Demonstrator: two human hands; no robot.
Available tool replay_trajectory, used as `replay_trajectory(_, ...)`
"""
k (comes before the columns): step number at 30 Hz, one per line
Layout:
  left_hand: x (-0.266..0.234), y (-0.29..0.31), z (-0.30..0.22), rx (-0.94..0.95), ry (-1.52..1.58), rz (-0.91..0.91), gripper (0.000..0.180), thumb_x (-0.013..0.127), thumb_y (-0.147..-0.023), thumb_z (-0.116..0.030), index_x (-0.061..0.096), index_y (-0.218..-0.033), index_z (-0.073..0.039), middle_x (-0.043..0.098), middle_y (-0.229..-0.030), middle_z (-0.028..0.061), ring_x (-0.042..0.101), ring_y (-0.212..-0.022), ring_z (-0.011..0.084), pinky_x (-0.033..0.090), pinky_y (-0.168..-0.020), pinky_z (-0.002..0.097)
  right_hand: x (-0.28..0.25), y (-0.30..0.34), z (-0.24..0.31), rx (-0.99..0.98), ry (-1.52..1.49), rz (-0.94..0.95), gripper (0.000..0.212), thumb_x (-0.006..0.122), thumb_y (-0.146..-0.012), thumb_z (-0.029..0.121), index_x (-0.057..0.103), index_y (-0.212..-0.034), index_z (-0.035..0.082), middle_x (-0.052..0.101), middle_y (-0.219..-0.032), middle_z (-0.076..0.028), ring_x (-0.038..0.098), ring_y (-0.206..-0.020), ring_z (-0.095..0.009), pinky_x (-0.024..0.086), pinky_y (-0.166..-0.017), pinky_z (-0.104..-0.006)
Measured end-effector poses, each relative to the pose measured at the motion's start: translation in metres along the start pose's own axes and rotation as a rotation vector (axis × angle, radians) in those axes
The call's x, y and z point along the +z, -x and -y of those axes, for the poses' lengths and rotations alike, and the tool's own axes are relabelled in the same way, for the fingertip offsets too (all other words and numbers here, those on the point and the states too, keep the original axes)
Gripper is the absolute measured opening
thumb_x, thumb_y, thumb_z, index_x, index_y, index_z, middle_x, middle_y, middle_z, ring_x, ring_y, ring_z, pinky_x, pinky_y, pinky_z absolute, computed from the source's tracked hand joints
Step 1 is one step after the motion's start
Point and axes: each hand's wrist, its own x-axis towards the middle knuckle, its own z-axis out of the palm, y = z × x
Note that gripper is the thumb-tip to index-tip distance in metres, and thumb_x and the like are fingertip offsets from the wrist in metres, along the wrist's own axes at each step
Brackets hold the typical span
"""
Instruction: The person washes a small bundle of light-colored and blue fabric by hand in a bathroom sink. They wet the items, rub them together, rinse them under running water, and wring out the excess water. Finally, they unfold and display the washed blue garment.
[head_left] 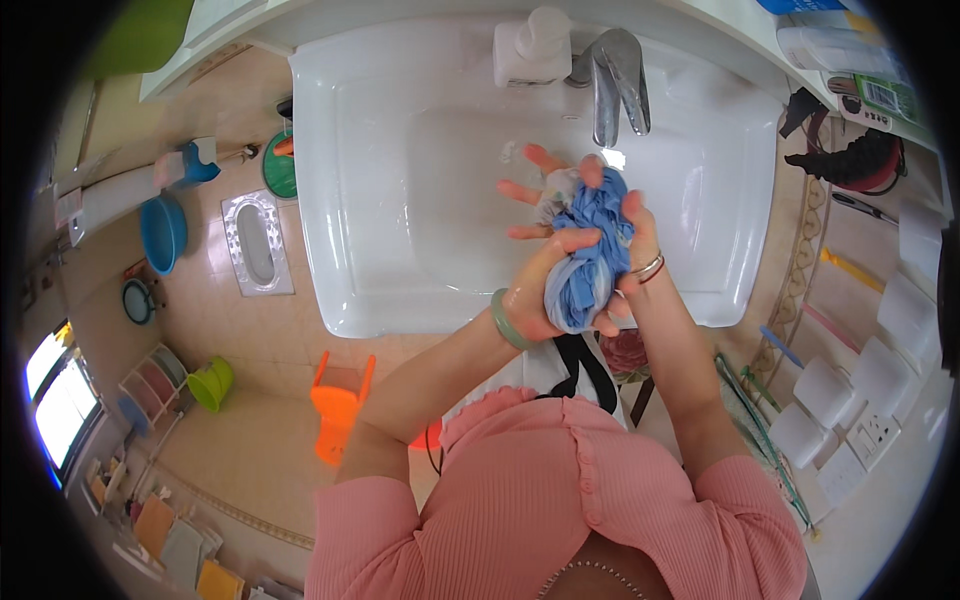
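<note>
A bunched blue cloth (600, 205) with paler, whitish parts is between my two hands above the white sink (335, 200). My left hand (545, 280), with a pale green bangle on its wrist, is wrapped round the cloth's lower end. Against the upper part lies my right hand (642, 232), with thin bracelets on its wrist. Several of its fingers reach out spread on the far side, and whitish wet cloth or suds shows between them. The cloth hides much of that palm. Just beyond the hands stands a chrome faucet (622, 85).
A white pump bottle (530, 55) stands beside the faucet on the sink's back rim. On the left are a squat toilet (260, 245), a blue basin (163, 235), a green bucket (210, 383) and an orange chair (338, 415). A hair dryer (868, 160) lies at the right.
</note>
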Motion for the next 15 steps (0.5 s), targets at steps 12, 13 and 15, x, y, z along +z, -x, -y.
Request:
replay_trajectory(12,0.038,0.032,-0.014,0.016,-0.348,-0.163,0.041,0.051,-0.092,-0.034,0.048,-0.122,-0.006,0.058,-0.113,0.0135,0.055,-0.07,0.0189,0.045,-0.052,0.0287,0.052,-0.004,0.042,0.119,0.912,-0.189,0.04,0.047,-0.096,0.024,0.049,-0.129,0.0,0.053,-0.119,-0.016,0.056,-0.094,-0.018,0.047,-0.081,-0.0309)
replay_trajectory(13,0.038,0.035,-0.017,0.038,-0.387,-0.211,0.042,0.051,-0.092,-0.034,0.047,-0.122,-0.006,0.057,-0.113,0.0133,0.058,-0.075,0.0201,0.048,-0.054,0.0294,0.05,-0.001,0.042,0.039,1.079,-0.221,0.037,0.046,-0.097,0.024,0.053,-0.125,0.001,0.052,-0.122,-0.014,0.055,-0.099,-0.019,0.045,-0.085,-0.0301)
replay_trajectory(15,0.036,0.041,-0.021,0.157,-0.359,-0.258,0.047,0.048,-0.092,-0.036,0.044,-0.127,-0.004,0.055,-0.12,0.015,0.061,-0.098,0.0303,0.055,-0.072,0.0402,0.043,0.005,0.043,-0.129,1.407,-0.281,0.034,0.044,-0.097,0.025,0.061,-0.117,0.004,0.051,-0.128,-0.012,0.053,-0.111,-0.02,0.042,-0.092,-0.0286)
